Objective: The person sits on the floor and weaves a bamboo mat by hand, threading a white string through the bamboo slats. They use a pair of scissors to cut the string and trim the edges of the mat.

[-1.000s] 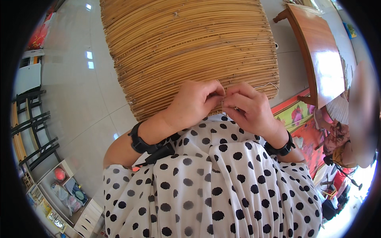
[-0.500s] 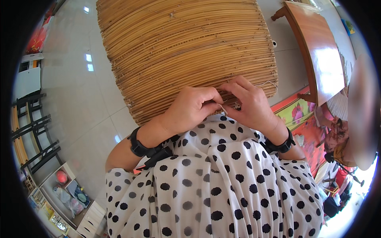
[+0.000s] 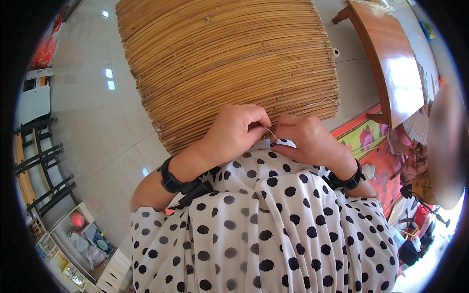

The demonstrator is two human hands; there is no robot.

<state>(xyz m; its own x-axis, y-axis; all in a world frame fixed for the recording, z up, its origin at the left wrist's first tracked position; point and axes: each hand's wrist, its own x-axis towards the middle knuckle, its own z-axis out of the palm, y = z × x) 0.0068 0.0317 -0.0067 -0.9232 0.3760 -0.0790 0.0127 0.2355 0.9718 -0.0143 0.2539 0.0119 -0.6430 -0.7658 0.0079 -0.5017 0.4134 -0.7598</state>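
A large mat of thin bamboo strips [image 3: 229, 63] lies in front of me, its near edge at my lap. My left hand [image 3: 234, 132] and my right hand [image 3: 310, 139] meet at that near edge, fingers curled. Between them runs a thin pale strand [image 3: 270, 133], pinched by the fingertips of both hands. Black bands sit on both wrists. My white dress with black dots [image 3: 264, 224] fills the lower part of the view and hides the mat's nearest edge.
Pale glossy floor tiles [image 3: 97, 122] lie to the left. A brown wooden table [image 3: 391, 63] stands at the upper right, above a red flowered mat [image 3: 366, 141]. Dark chairs [image 3: 44, 166] and a low shelf with small items [image 3: 83, 244] are at the left.
Both hands have closed together at the mat's near edge; the right hand's fingers, spread on the mat before, are now curled beside the left hand on the strand.
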